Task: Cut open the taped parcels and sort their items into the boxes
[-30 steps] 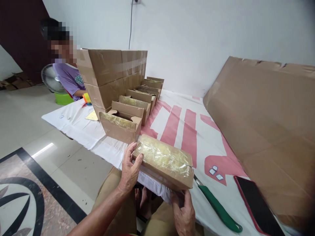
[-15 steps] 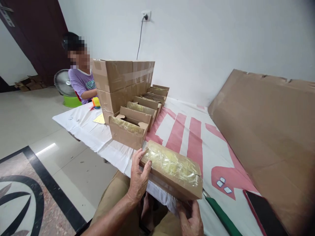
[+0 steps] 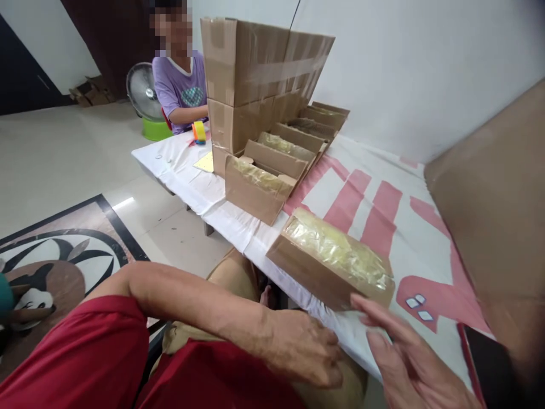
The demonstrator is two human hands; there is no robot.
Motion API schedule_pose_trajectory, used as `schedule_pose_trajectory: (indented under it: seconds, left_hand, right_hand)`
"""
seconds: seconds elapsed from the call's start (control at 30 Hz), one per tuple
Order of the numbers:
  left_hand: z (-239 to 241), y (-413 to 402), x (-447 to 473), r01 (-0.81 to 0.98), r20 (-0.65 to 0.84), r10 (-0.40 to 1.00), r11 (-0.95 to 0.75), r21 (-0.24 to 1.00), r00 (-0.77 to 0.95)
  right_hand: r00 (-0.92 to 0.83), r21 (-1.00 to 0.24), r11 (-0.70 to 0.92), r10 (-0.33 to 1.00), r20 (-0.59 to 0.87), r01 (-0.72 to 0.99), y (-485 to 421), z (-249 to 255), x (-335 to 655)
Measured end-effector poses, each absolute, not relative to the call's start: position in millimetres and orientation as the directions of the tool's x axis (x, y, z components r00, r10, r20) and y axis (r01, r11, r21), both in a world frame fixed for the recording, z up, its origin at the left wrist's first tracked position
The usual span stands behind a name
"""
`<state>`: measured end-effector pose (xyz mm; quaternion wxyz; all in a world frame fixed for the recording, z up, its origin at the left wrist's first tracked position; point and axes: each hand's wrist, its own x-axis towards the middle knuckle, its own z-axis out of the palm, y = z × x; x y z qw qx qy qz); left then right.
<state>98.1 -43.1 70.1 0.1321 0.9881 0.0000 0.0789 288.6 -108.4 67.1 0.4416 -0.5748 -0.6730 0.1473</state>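
A cardboard box [image 3: 315, 275] lies near the table's front edge, its upper face covered with clear film over something yellowish. My right hand [image 3: 411, 358] is just past its near right corner, thumb and fingers apart and nothing held; whether a fingertip touches the box I cannot tell. My left hand [image 3: 304, 347] has crossed over my lap, below the box and apart from it. Its fingers are curled in, and what they hold, if anything, is hidden. A dark phone [image 3: 489, 363] with a red edge lies at the right, partly behind my right hand.
Tall stacked cartons [image 3: 259, 74] stand at the back left, with a row of open boxes [image 3: 261, 193] along them. A large cardboard sheet [image 3: 489, 193] leans at the right. A person [image 3: 181, 85] sits behind the table, near a tape roll [image 3: 198, 132] and a fan [image 3: 142, 88].
Both hands have let go of the box, which stays on the table. My left hand has swung right across my lap and closed; my right hand has moved right and opened. The view has shifted.
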Motion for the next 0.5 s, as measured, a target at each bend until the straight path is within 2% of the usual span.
schedule_pose_trajectory:
  seconds: [0.07, 0.13, 0.17, 0.2, 0.23, 0.27, 0.3, 0.33, 0.4, 0.5]
  left_hand:
    - [70, -48, 100, 0.027, 0.185, 0.104, -0.927, 0.375, 0.977]
    - [72, -50, 92, 0.082, 0.264, 0.328, -0.753, 0.653, 0.907]
    - [72, -49, 86, 0.069, 0.26, 0.479, -0.566, 0.822, 0.839]
    - [71, -48, 80, 0.019, 0.194, 0.628, -0.316, 0.949, 0.754]
    - [69, -45, 74, -0.069, 0.084, 0.731, -0.051, 0.996, 0.678]
    - [67, -43, 69, -0.178, -0.035, 0.784, 0.184, 0.967, 0.62]
    - [65, -40, 66, -0.288, -0.137, 0.799, 0.362, 0.887, 0.585]
    - [62, -38, 65, -0.382, -0.206, 0.795, 0.48, 0.79, 0.571]
    - [58, -37, 67, -0.515, -0.272, 0.781, 0.588, 0.624, 0.562]
    - [54, -40, 77, -0.585, -0.312, 0.761, 0.641, 0.496, 0.569]
  right_hand:
    - [-0.05, -0.691, 0.441, 0.86, 0.507, 0.572, -97, 86, 277]
    - [-0.018, -0.755, 0.452, 0.863, 0.506, 0.474, -92, 89, 275]
    - [0.027, -0.799, 0.427, 0.876, 0.482, 0.423, -91, 87, 276]
    - [0.077, -0.841, 0.391, 0.891, 0.448, 0.374, -91, 82, 280]
    - [0.124, -0.874, 0.355, 0.902, 0.413, 0.332, -92, 75, 284]
    - [0.158, -0.9, 0.32, 0.913, 0.377, 0.297, -94, 68, 288]
    - [0.179, -0.919, 0.287, 0.923, 0.34, 0.27, -96, 62, 291]
    - [0.186, -0.935, 0.254, 0.935, 0.303, 0.248, -97, 56, 293]
    - [0.16, -0.954, 0.201, 0.958, 0.239, 0.222, -99, 47, 293]
    - [0.082, -0.969, 0.135, 0.985, 0.155, 0.206, -96, 42, 286]
